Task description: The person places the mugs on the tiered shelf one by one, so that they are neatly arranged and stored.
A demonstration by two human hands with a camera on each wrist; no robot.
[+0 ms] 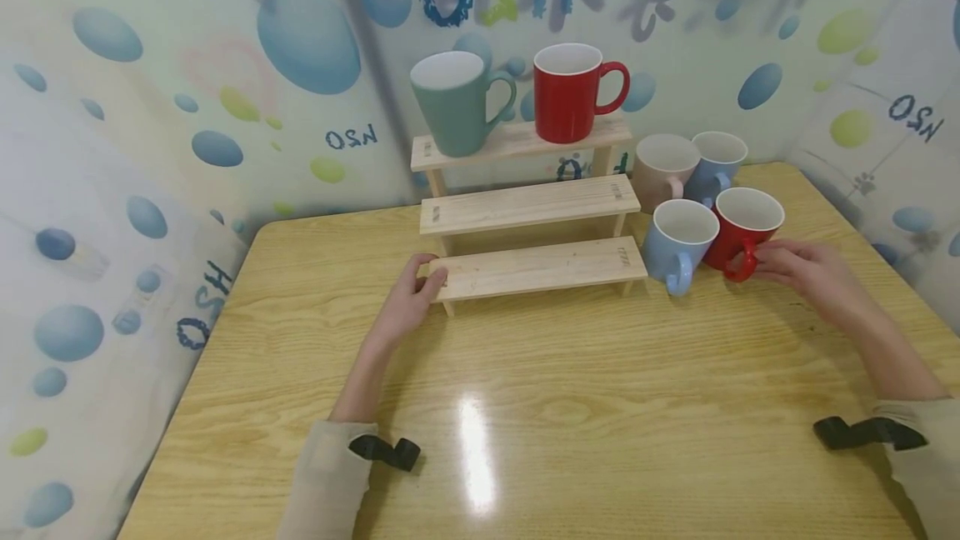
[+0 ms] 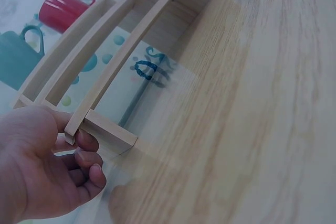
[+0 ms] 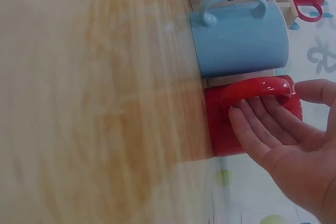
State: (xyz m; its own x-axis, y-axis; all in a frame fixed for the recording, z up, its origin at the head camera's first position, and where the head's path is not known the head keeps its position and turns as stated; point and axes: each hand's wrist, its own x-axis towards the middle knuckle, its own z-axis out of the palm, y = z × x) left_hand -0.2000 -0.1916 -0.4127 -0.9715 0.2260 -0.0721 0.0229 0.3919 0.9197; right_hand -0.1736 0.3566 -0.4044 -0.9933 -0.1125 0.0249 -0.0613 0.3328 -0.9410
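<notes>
My left hand (image 1: pixel 408 298) grips the left end of the lowest step of a three-tier wooden shelf (image 1: pixel 540 267), thumb on top. In the left wrist view, the curled fingers sit under the board end. At the right, my right hand (image 1: pixel 813 277) is at the handle of a red mug (image 1: pixel 723 244) standing upright on the table. The right wrist view shows straight fingers (image 3: pixel 265 124) reaching behind the handle and the thumb apart, near its top. A light blue mug (image 1: pixel 675 252) stands close beside the red one.
On the top tier stand a green mug (image 1: pixel 453 111) and another red mug (image 1: pixel 566 98), handles to the right. A pinkish mug (image 1: pixel 656 182) and a second blue mug (image 1: pixel 712 177) stand behind the front pair. A patterned backdrop (image 1: pixel 300 132) rises along the wooden table's (image 1: pixel 600 440) back and sides.
</notes>
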